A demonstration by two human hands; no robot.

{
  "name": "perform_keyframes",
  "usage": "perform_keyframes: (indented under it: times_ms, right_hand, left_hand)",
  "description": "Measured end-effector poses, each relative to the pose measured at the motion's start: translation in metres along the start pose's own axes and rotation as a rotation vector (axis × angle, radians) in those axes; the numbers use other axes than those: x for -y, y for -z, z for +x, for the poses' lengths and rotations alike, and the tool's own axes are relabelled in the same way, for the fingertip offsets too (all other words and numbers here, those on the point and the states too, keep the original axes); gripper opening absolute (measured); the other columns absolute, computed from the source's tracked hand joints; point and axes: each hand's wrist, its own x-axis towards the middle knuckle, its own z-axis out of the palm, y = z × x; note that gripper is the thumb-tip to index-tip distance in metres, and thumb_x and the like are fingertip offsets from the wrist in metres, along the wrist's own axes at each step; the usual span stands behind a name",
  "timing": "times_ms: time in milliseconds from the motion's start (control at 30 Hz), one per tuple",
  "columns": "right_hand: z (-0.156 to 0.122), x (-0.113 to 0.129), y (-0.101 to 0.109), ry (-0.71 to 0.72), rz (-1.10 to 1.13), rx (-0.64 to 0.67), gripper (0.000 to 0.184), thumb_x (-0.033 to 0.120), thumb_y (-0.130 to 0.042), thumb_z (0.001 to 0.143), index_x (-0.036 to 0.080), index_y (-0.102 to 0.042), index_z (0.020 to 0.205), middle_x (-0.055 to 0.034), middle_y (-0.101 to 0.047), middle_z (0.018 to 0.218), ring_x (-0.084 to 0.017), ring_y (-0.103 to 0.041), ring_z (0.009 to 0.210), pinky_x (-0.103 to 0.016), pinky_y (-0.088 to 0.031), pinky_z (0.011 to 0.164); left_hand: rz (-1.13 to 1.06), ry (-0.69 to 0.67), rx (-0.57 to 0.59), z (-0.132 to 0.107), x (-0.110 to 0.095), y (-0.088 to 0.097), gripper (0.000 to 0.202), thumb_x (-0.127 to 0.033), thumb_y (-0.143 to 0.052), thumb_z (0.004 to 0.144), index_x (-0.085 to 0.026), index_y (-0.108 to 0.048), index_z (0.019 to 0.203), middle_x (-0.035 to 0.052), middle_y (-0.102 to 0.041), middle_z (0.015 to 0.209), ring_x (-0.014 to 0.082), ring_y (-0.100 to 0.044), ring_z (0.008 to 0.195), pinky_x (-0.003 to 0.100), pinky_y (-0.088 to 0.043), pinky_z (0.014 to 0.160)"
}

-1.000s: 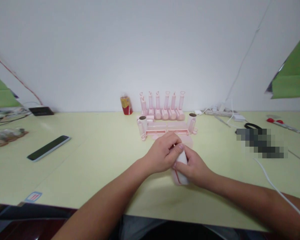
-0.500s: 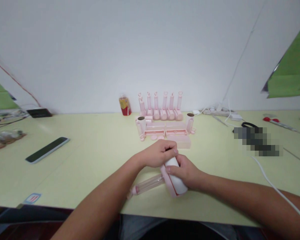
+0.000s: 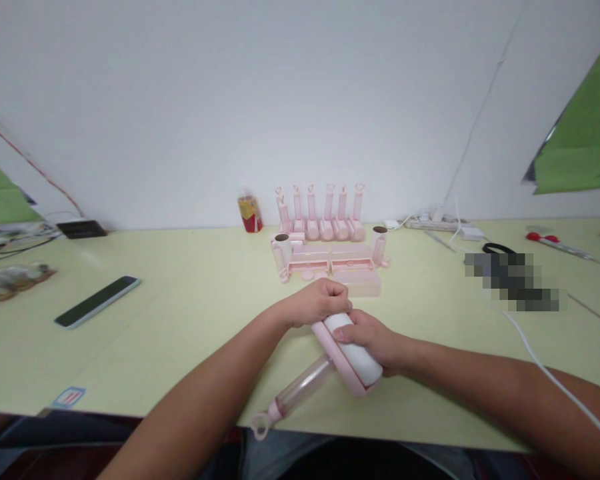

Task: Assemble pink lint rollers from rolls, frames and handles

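Note:
A lint roller with a white paper roll [image 3: 359, 355] in a pink frame [image 3: 336, 351] is held tilted over the table's near side. Its clear pink handle [image 3: 303, 385] slants down to the left and ends in a ring [image 3: 261, 425] at the table edge. My right hand [image 3: 375, 335] wraps the roll from the right, with the thumb lying across the white paper. At the upper end of the roller, my left hand [image 3: 325, 301] is closed with curled fingers against it; its fingertips are hidden.
Beyond my hands lie pink covers [image 3: 357, 283], open pink frames [image 3: 307, 266] and standing white rolls [image 3: 282, 247]. Several assembled lint rollers [image 3: 327, 227] stand along the wall. A phone-like slab [image 3: 98, 302] lies left; a white cable [image 3: 540, 363] crosses the right side, near a blurred dark item [image 3: 515, 281].
The lint roller's handle has swung down and toward me, bringing its ring out into view. My left hand's fingers have curled closer at the roller's upper end; my right hand keeps its hold.

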Motion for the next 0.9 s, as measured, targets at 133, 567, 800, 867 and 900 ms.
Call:
perform_keyframes:
  times_ms: [133, 567, 800, 867, 900]
  right_hand:
    - [0.0006, -0.0012, 0.0004, -0.002, 0.024, -0.019, 0.042, 0.038, -0.078, 0.064, 0.014, -0.06, 0.092, -0.0027, -0.067, 0.066, -0.017, -0.063, 0.055, -0.026, -0.047, 0.051]
    - [0.0028, -0.0064, -0.0001, 0.024, 0.067, -0.032, 0.045, 0.036, -0.077, 0.066, 0.017, -0.057, 0.101, -0.0007, -0.067, 0.066, -0.017, -0.063, 0.055, -0.026, -0.048, 0.051]
    - [0.0003, -0.0044, 0.0001, -0.013, 0.051, 0.001, 0.043, 0.037, -0.076, 0.066, 0.016, -0.058, 0.098, -0.0025, -0.068, 0.066, -0.017, -0.062, 0.053, -0.026, -0.046, 0.05]
    - [-0.0002, -0.003, 0.0011, -0.02, 0.047, 0.002, 0.041, 0.038, -0.076, 0.066, 0.016, -0.057, 0.094, -0.0031, -0.068, 0.065, -0.016, -0.061, 0.053, -0.025, -0.046, 0.049]
    - [-0.0003, -0.0022, 0.0019, -0.023, 0.046, 0.003, 0.04, 0.038, -0.076, 0.067, 0.016, -0.057, 0.094, -0.0035, -0.068, 0.066, -0.016, -0.062, 0.053, -0.025, -0.046, 0.049]
  left_hand:
    - [-0.081, 0.047, -0.006, 0.0043, 0.0035, -0.0007, 0.036, -0.037, -0.065, 0.071, -0.017, -0.039, 0.056, -0.0062, -0.032, 0.054, 0.0068, -0.026, 0.051, 0.023, -0.019, 0.046]
    - [-0.127, 0.22, -0.077, 0.0067, 0.0021, -0.0012, 0.041, -0.042, -0.076, 0.063, -0.018, -0.044, 0.053, -0.0064, -0.038, 0.049, 0.0069, -0.029, 0.043, 0.024, -0.017, 0.041]
    - [-0.258, 0.288, -0.018, 0.0055, 0.0041, -0.0006, 0.043, -0.046, -0.081, 0.059, -0.018, -0.05, 0.053, -0.0049, -0.045, 0.049, 0.0077, -0.034, 0.042, 0.024, -0.021, 0.041]
    - [-0.315, 0.299, 0.007, 0.005, 0.0071, -0.0002, 0.042, -0.047, -0.082, 0.059, -0.017, -0.052, 0.054, -0.0047, -0.047, 0.049, 0.0079, -0.036, 0.043, 0.024, -0.023, 0.042]
    - [-0.342, 0.304, 0.009, 0.0049, 0.0092, -0.0002, 0.041, -0.048, -0.082, 0.06, -0.017, -0.055, 0.056, -0.0044, -0.048, 0.049, 0.0083, -0.037, 0.042, 0.023, -0.024, 0.042]
